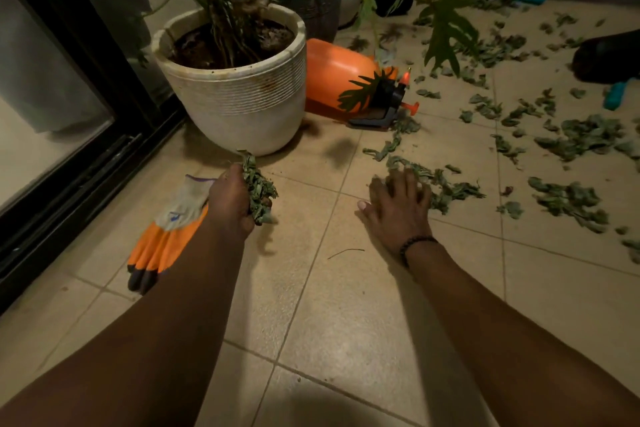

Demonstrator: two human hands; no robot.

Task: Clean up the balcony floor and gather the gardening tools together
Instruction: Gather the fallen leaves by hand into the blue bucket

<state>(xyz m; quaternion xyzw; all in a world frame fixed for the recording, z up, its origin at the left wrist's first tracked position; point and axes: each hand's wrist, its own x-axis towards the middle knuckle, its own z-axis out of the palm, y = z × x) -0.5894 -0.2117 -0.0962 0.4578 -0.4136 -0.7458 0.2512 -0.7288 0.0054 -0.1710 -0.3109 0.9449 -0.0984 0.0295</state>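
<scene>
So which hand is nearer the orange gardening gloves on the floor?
Left. The left hand, gripping a bunch of leaves, sits right at the cuff of the orange gardening gloves. The right hand lies flat on leaf litter, well off to their right.

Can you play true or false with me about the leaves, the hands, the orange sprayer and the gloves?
1. The left hand grips a bunch of leaves. True.
2. The orange sprayer stands upright. False: it lies on its side beside the white pot.
3. The right hand lies with spread fingers on leaves on the floor. True.
4. The person wears the gloves. False: they lie on the tiles by the left arm; both hands are bare.
5. All the leaves are picked up. False: many are scattered on the right.
</scene>
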